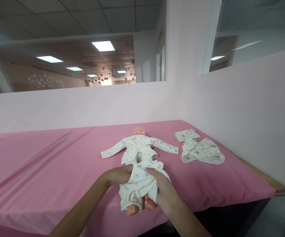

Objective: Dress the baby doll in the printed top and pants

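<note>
A baby doll [139, 131] lies on its back in a white patterned baby jacket [139, 144], its sleeves spread to both sides. White printed baby pants [142, 181] cover its legs up to below the waist, and both bare feet [150, 203] stick out of the leg ends. My left hand [122, 174] is tucked under the cloth at the left of the waistband, with its fingers hidden. On the other side, my right hand [163, 186] grips the pants, thumb on top and the other fingers behind the cloth.
Folded and crumpled white printed baby clothes [199, 149] lie to the right on the pink sheet [58, 171]. A white wall [83, 108] with windows rises behind, another wall [250, 115] at the right. A wooden board edge [263, 174] shows beside the sheet.
</note>
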Demonstrator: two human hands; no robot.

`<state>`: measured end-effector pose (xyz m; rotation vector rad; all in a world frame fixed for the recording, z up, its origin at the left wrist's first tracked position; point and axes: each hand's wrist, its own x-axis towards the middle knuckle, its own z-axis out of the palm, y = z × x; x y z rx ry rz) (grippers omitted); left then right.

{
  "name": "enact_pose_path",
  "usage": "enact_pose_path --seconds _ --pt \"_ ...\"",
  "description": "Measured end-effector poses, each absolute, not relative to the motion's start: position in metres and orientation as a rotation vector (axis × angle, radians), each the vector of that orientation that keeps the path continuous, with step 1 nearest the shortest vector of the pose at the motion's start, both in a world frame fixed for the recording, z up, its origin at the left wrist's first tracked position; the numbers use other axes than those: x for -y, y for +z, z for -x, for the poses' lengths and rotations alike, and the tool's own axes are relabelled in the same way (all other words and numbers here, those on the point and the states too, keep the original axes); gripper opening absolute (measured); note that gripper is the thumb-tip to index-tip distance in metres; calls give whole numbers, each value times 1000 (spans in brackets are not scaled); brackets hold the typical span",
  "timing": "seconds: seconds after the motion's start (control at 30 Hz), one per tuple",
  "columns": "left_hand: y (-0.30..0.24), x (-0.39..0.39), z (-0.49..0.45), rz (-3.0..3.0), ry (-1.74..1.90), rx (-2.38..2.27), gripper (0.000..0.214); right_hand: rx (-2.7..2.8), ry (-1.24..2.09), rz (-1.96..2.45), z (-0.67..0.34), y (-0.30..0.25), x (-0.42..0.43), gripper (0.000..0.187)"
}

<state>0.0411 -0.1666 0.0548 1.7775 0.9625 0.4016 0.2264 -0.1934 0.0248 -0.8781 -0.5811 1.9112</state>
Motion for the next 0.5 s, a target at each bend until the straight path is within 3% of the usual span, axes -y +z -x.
enact_pose_path --seconds 0.27,0.4,0.5 --pt "69 201 -39 -1929 706 -998 23 495 2031 609 -219 25 203 49" --pt "70 201 -44 -2064 724 -1005 13 498 2032 571 -210 27 210 45" --pt "74 179 -45 -1968 726 -972 17 478 2035 587 -207 24 215 38"
